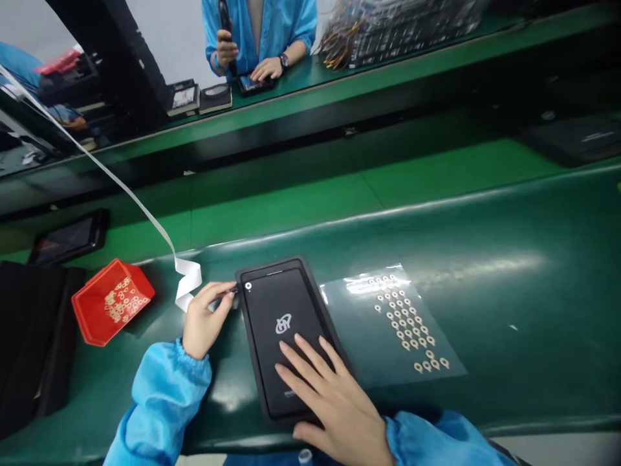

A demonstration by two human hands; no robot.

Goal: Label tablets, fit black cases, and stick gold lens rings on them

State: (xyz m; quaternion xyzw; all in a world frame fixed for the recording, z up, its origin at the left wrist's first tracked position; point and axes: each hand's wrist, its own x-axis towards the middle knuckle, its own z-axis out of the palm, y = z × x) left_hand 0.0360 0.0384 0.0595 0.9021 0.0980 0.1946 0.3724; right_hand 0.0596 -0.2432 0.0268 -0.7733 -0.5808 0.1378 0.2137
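A black tablet (272,349) lies face down in a dark frame-like tray or case on the green table, its back showing a white logo and a small camera ring. My right hand (334,408) rests flat on its lower part, fingers spread. At the tablet's upper left edge, my left hand (206,317) pinches thumb and forefinger around something small and dark that I cannot make out. Beside the tablet on the right, a clear plastic sheet (349,323) carries rows of small cream ring-shaped stickers (405,317).
Left of my hands stands a red bin (92,323) with loose cream rings. A white strip (189,275) hangs down near my left hand. Black boxes (33,349) sit at the far left. Across the bench, a co-worker (259,39) in blue handles a device; wired parts (402,32) are stacked nearby.
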